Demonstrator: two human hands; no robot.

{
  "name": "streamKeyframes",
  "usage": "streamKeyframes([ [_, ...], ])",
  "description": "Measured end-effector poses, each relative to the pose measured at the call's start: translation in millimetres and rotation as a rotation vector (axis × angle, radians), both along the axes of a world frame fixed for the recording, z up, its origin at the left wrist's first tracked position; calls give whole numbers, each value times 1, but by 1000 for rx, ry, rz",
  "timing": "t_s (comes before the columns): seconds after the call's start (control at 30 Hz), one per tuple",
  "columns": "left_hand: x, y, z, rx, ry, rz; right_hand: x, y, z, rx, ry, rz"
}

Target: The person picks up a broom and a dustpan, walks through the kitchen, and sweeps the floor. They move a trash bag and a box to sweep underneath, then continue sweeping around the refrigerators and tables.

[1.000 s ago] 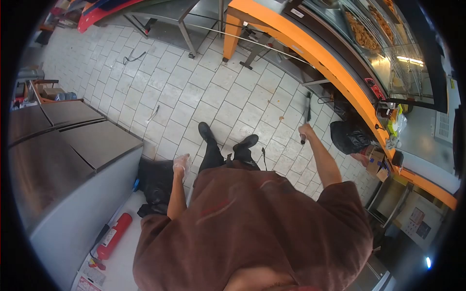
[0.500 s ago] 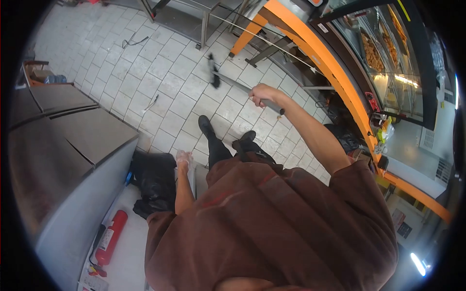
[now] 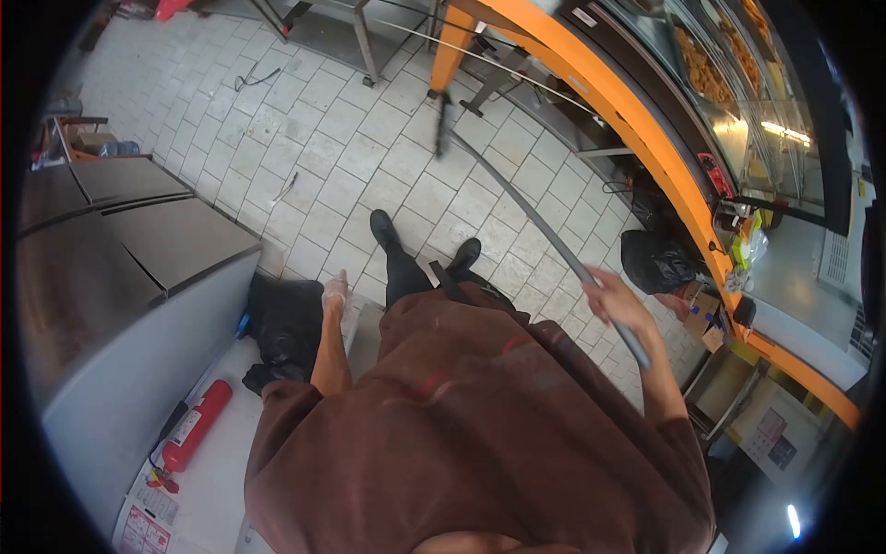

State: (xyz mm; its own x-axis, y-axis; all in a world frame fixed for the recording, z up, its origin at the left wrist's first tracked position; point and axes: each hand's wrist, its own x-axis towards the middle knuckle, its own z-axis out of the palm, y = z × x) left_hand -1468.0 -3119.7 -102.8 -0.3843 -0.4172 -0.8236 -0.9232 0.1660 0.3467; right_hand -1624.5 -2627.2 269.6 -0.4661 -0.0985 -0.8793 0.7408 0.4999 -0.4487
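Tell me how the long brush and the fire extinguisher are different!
The long brush has a grey handle, but the fire extinguisher has a red body.
The brush is long and thin, while the extinguisher is shorter and fatter.
The person's right hand holds the brush, but neither hand touches the extinguisher.
Both have a dark part: the brush its head, the extinguisher its hose.

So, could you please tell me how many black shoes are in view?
2. The left shoe is on the tiled floor; the right shoe is to its right, slightly nearer the body. The brush head is farther forward.
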Motion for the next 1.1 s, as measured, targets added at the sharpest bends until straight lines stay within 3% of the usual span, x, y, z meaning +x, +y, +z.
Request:
streamKeyframes([
  [0.07,-29,37,-12,115,120,-116,39,41,23,14,-47,-94],
  [0.1,-56,71,10,-131,495,-860,55,60,29,30,-88,-219],
  [0.13,-84,124,16,23,707,-804,65,78,30,47,-128,-341],
  [0.2,-140,230,27,418,1081,-727,82,109,12,38,-142,-367],
  [0.27,-164,353,86,423,966,-1099,101,133,-8,38,-148,-389],
  [0.3,-163,405,98,507,959,-1278,104,139,-19,96,-117,-364],
  [0.33,-154,458,101,433,1037,-1469,105,147,-29,156,-85,-332],
  [0.4,-139,533,123,550,847,-1676,110,167,-56,155,-84,-382],
  [0.53,-103,630,53,603,837,-1642,101,187,-79,49,-140,-620],
  [0.57,-105,640,41,643,767,-1611,105,186,-77,53,-143,-600],
  [0.7,-117,648,2,714,911,-1549,115,135,-85,-180,685,-808],
  [0.77,-137,639,-4,613,908,-1741,115,111,-110,-35,1010,-446],
  [0.8,-141,630,-16,583,961,-1731,109,93,-127,97,1262,-276],
  [0.83,-148,614,-10,578,948,-1727,100,79,-134,85,1254,-277],
  [0.9,-167,577,-1,565,846,-1507,77,52,-141,106,1229,-345],
  [0.93,-172,560,-15,686,817,-1306,65,37,-141,112,1239,-453],
  [1.0,-190,510,-12,498,871,-1235,45,4,-130,57,1216,-517],
  [1.07,-220,443,15,331,783,-1338,26,-36,-119,-55,1219,-556],
  [1.1,-229,408,16,310,867,-1305,17,-60,-115,-115,1220,-545],
])
